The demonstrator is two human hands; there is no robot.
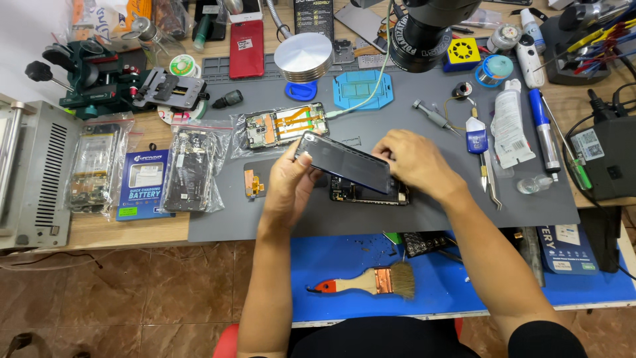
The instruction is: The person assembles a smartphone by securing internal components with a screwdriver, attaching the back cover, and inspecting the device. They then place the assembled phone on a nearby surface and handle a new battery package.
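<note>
Both hands hold a dark glossy phone back cover [344,161], tilted above the grey work mat [430,212]. My left hand [291,179] grips its left end from below. My right hand [411,161] grips its right end from above. Under the cover lies an opened phone body [368,193] with its circuit boards showing. A small orange flex part on a dark piece [252,182] rests just left of my left hand.
Another opened phone in a clear bag [285,124] lies behind the hands. Bagged phone parts [189,169] and a blue battery box [144,183] sit at left. Tweezers [489,179], glue tubes [511,126], a microscope head [424,33] stand right and behind. A brush [371,280] lies on the blue mat.
</note>
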